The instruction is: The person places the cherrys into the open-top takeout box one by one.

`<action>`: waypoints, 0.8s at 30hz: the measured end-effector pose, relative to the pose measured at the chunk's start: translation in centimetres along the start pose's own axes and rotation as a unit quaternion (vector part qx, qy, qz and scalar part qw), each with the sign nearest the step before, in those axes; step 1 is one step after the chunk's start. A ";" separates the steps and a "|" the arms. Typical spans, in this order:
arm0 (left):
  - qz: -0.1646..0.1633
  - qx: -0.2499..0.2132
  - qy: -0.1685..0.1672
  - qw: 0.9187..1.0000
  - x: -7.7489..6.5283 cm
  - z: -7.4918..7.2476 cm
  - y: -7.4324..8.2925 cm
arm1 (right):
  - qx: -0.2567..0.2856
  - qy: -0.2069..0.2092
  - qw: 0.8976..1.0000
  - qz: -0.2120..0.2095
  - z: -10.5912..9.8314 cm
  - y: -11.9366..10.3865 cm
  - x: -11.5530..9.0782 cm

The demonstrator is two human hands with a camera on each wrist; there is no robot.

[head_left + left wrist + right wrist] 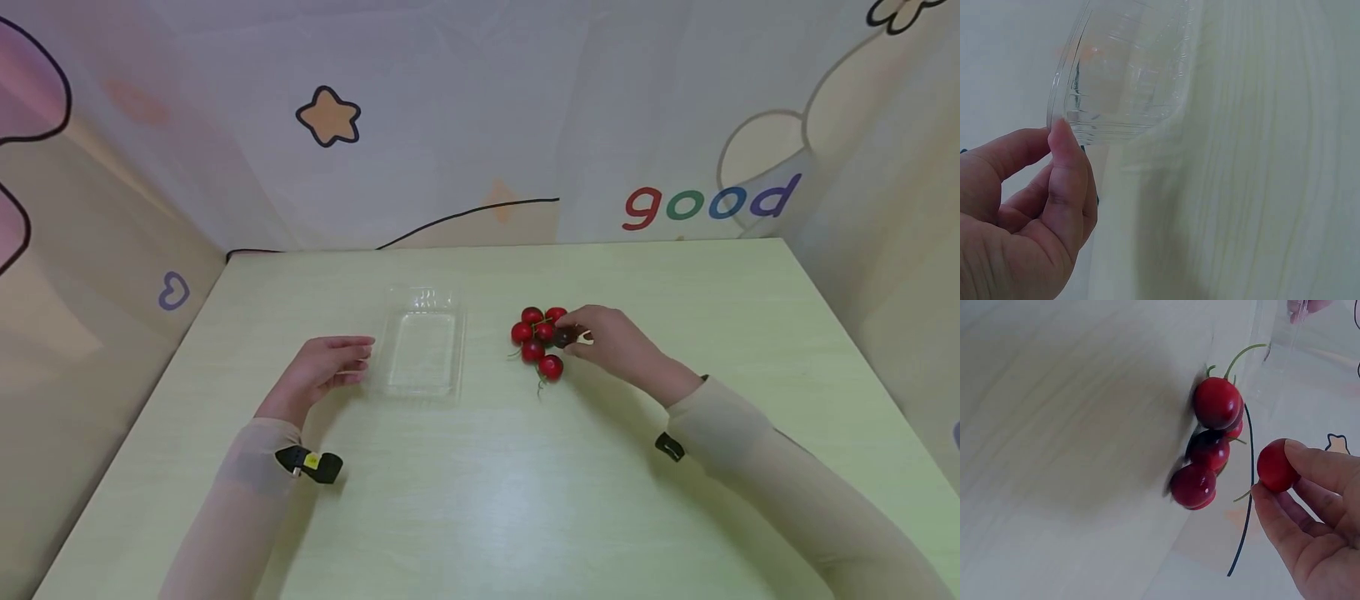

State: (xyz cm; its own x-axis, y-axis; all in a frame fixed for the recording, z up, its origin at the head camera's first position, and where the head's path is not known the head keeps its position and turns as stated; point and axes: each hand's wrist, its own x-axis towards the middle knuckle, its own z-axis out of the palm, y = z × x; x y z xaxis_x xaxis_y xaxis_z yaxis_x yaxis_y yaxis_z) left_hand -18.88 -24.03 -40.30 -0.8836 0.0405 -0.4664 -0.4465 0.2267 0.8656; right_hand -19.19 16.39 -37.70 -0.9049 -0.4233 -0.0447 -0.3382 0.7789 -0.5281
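Observation:
A clear plastic container [455, 385] sits on the table, left of the cherries. At its left edge is my left hand [327, 371]; in the left wrist view, thumb and fingertips of this hand [1038, 212] pinch the rim of the container [1129, 75]. My right hand [617, 340] holds a dark red cherry [564, 337] between thumb and fingers. The right wrist view shows this cherry [1276, 465] raised off the table, its green stem pointing away from the hand [1319, 512]. Several red cherries with stems [532, 352] lie clustered beside the right hand.
The pale wooden table [480, 492] meets a printed cloth backdrop [480, 125] at its back edge. Cloth also hangs along both sides. Each wrist carries a black strap device, the left one [318, 467] near the table surface.

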 end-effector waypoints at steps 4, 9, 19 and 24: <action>-0.008 0.015 0.006 1.000 -0.1 0.0 0.0 | 0.001 -0.006 1.000 -0.010 0.3 -0.9 0.8; -0.006 0.018 0.007 1.000 0.0 0.0 -0.1 | 0.015 -0.011 1.000 -0.012 0.4 -2.0 1.4; 0.000 0.014 -0.004 1.000 -0.2 0.1 0.0 | 0.019 -0.015 0.999 -0.029 0.3 -3.7 2.2; -0.006 0.024 0.004 1.000 -0.2 0.2 -0.1 | 0.025 -0.010 0.998 -0.056 0.2 -4.2 2.7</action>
State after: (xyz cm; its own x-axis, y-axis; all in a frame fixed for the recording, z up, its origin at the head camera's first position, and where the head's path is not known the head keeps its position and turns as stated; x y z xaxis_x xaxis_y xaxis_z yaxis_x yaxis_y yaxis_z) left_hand -18.63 -23.83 -40.31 -0.8793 0.0295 -0.4753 -0.4502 0.2735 0.8500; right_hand -20.13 11.87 -35.74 -0.8563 -0.5165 0.0003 -0.4235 0.7018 -0.5728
